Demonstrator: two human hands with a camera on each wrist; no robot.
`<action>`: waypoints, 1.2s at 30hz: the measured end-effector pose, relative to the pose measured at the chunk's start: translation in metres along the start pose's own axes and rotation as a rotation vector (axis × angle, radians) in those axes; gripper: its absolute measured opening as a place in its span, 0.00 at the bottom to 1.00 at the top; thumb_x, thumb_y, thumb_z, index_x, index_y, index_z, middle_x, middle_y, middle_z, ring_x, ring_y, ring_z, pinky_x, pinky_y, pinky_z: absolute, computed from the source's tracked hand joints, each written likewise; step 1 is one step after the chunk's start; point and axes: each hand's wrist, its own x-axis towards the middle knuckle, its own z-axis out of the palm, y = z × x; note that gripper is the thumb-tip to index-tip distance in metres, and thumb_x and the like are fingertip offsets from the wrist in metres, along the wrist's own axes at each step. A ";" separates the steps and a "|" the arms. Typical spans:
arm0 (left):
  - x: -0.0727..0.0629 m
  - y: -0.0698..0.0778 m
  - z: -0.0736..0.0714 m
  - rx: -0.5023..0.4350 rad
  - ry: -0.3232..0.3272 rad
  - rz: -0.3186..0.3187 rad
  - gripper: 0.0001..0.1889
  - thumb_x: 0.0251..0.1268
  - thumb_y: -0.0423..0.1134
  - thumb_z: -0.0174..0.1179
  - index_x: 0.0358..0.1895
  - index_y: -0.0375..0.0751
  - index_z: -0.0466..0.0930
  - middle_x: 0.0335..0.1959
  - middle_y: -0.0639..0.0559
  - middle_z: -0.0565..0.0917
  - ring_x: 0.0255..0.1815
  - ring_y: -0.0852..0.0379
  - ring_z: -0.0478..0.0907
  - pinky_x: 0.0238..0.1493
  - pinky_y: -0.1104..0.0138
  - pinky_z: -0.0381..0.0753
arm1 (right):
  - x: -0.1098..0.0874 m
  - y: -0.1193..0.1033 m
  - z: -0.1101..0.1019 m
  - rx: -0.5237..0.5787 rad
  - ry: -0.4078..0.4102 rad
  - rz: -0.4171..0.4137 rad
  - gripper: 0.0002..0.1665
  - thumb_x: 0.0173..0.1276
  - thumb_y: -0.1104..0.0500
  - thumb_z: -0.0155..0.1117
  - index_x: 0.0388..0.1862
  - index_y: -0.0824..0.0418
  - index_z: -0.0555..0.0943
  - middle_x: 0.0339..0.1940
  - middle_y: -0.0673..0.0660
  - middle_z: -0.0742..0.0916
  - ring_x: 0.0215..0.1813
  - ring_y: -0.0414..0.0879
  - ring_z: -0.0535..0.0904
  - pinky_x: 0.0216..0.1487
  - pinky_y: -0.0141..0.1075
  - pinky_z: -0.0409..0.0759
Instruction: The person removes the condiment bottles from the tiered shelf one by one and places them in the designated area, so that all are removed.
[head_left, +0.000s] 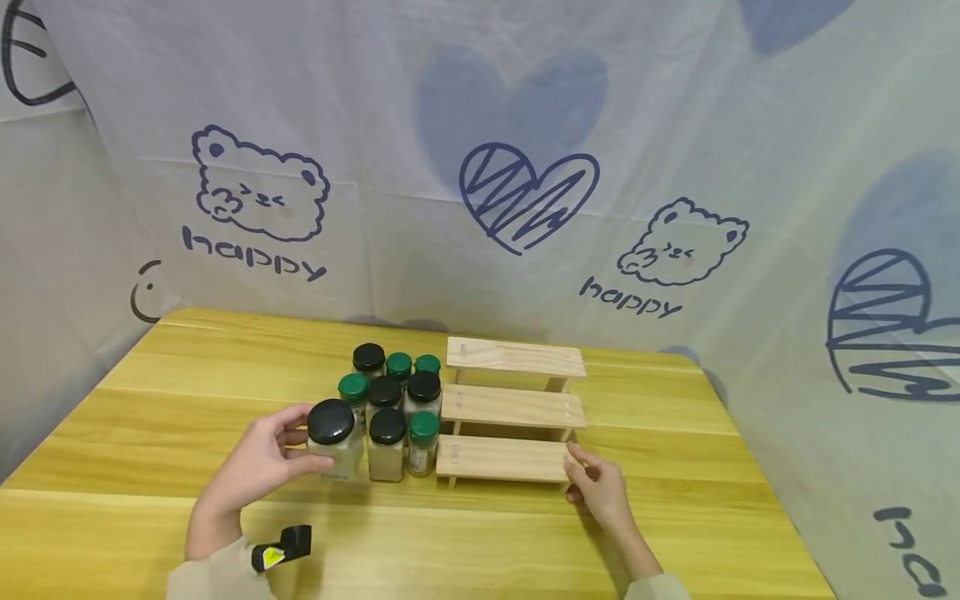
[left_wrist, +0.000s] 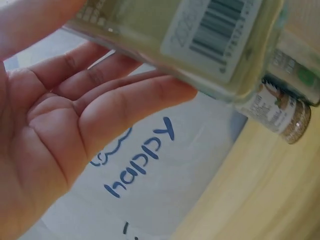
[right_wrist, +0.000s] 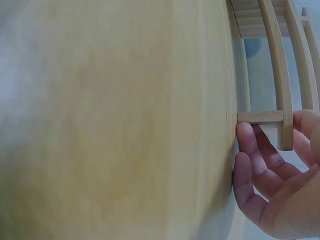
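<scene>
My left hand [head_left: 258,458] holds a square glass jar [head_left: 341,454] with a black lid, thumb on one side and fingers on the other. In the left wrist view, a barcode label shows on the jar [left_wrist: 200,45], which is tilted there. Right behind it several spice jars [head_left: 386,454] with black or green lids stand in a tight group. Beside them is a three-step wooden rack [head_left: 510,458]. My right hand [head_left: 603,492] grips the right end of its lowest step; in the right wrist view the fingertips [right_wrist: 246,132] meet the short leg of the rack [right_wrist: 285,100].
The rack and jars stand on a yellow wood-grain table [head_left: 465,542]. A pale cloth [head_left: 390,167] with bears and hearts hangs behind the table and at its sides. A black strap mount [head_left: 283,547] is on my left wrist.
</scene>
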 end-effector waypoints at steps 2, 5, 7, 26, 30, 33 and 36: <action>0.001 -0.003 -0.001 0.003 0.011 -0.022 0.27 0.44 0.28 0.68 0.50 0.23 0.69 0.44 0.32 0.76 0.40 0.69 0.76 0.35 0.69 0.79 | 0.000 0.000 0.000 -0.001 0.001 -0.001 0.22 0.62 0.62 0.60 0.56 0.63 0.74 0.20 0.59 0.82 0.16 0.45 0.76 0.13 0.29 0.71; 0.002 -0.009 -0.001 -0.001 0.024 -0.064 0.27 0.43 0.28 0.68 0.49 0.23 0.69 0.45 0.33 0.76 0.41 0.62 0.78 0.36 0.69 0.79 | -0.001 -0.001 0.000 -0.001 0.001 -0.008 0.22 0.62 0.62 0.60 0.56 0.64 0.74 0.21 0.60 0.82 0.16 0.46 0.76 0.13 0.29 0.70; 0.004 -0.013 0.000 0.003 0.031 -0.094 0.27 0.43 0.29 0.68 0.50 0.24 0.69 0.45 0.34 0.76 0.43 0.54 0.78 0.38 0.66 0.79 | -0.001 -0.001 0.000 0.001 0.000 -0.010 0.22 0.62 0.62 0.60 0.56 0.64 0.74 0.21 0.60 0.82 0.16 0.46 0.76 0.13 0.29 0.70; 0.012 -0.045 0.009 0.001 0.061 -0.261 0.30 0.46 0.28 0.66 0.54 0.22 0.65 0.50 0.28 0.71 0.52 0.32 0.68 0.52 0.51 0.69 | -0.001 0.001 -0.001 -0.004 0.008 -0.022 0.22 0.62 0.62 0.60 0.55 0.63 0.74 0.23 0.60 0.83 0.16 0.46 0.76 0.12 0.29 0.70; 0.013 -0.050 0.011 -0.015 0.056 -0.269 0.30 0.44 0.28 0.67 0.53 0.21 0.65 0.49 0.29 0.72 0.51 0.33 0.69 0.52 0.52 0.70 | -0.001 0.001 -0.001 0.001 0.006 -0.015 0.22 0.62 0.62 0.60 0.56 0.63 0.74 0.22 0.60 0.83 0.16 0.46 0.75 0.12 0.29 0.70; 0.014 -0.053 0.013 -0.023 0.053 -0.273 0.30 0.44 0.28 0.67 0.53 0.21 0.66 0.49 0.30 0.72 0.51 0.34 0.70 0.52 0.53 0.70 | 0.000 0.001 -0.001 0.003 0.005 -0.012 0.22 0.62 0.62 0.60 0.56 0.63 0.74 0.23 0.59 0.83 0.16 0.46 0.75 0.13 0.29 0.71; 0.014 -0.055 0.014 -0.027 0.053 -0.276 0.30 0.44 0.28 0.67 0.53 0.22 0.66 0.49 0.30 0.73 0.51 0.35 0.70 0.51 0.54 0.71 | 0.000 0.001 0.000 0.004 0.005 -0.015 0.22 0.62 0.62 0.60 0.56 0.63 0.74 0.24 0.58 0.84 0.16 0.46 0.75 0.13 0.29 0.72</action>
